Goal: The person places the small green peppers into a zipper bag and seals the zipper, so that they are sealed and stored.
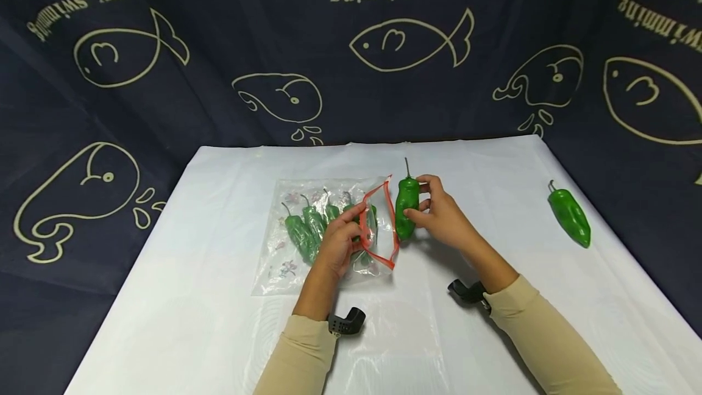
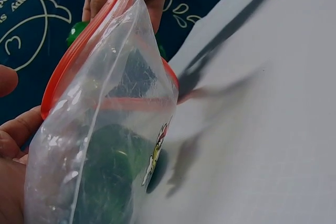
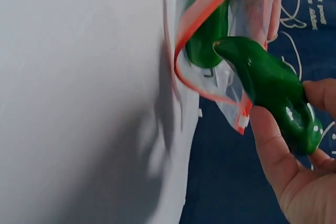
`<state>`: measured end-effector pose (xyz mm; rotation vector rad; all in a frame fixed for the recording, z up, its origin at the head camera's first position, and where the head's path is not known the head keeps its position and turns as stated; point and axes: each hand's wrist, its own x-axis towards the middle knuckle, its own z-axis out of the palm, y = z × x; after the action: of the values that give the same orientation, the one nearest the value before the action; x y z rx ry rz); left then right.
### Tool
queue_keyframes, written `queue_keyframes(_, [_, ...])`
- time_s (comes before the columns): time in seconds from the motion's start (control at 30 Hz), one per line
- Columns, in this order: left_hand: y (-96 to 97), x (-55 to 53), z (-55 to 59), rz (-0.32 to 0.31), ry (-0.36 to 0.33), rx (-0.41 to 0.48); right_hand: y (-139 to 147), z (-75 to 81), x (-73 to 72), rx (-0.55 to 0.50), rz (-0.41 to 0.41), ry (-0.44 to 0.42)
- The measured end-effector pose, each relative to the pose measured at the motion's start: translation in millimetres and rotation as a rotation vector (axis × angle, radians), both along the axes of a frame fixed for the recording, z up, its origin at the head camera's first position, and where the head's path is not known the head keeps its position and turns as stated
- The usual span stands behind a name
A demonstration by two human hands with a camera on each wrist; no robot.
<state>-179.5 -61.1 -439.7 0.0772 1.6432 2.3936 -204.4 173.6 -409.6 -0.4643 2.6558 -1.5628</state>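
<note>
A clear zip bag (image 1: pixel 270 270) with a red zip rim (image 1: pixel 392 218) lies in the middle of the table, its mouth spread towards the right. Several green peppers (image 1: pixel 299 235) are inside, side by side. My left hand (image 1: pixel 339 242) holds the bag by its rim, which stands raised in the left wrist view. Just outside the mouth, my right hand (image 1: pixel 445 217) grips another green pepper (image 1: pixel 406 205) between thumb and fingers, stem pointing away from me in the head view. In the right wrist view the pepper's pointed tip faces the bag opening.
One more green pepper (image 1: pixel 570 218) lies apart on the right side of the white-covered table (image 1: pixel 181 297). A dark curtain (image 1: pixel 219 29) with fish drawings hangs behind the table. Each wrist wears a black strap-on camera (image 1: pixel 348 322).
</note>
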Motion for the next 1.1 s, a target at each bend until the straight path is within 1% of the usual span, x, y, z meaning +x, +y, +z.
queue_keyframes(0.27, [-1.5,-0.7,-0.9,-0.004,-0.007,-0.012,-20,-6.7,-4.6,-0.071,0.024,-0.088])
queue_keyframes(0.53, [-0.2,0.6,-0.1,0.008,-0.009,-0.019,-32,-15.0,-0.7,-0.033,0.06,-0.167])
queue_keyframes(0.87, [1.1,0.9,0.9,-0.001,0.011,-0.028,-34,-15.0,3.4,0.04,0.044,-0.194])
queue_keyframes(1.0, [1.4,1.6,1.5,0.004,0.015,-0.03,-35,-14.7,3.9,0.086,0.049,-0.18])
queue_keyframes(1.1, [1.8,1.9,2.3,-0.003,0.019,-0.024,-36,-14.9,4.0,0.11,0.06,-0.166])
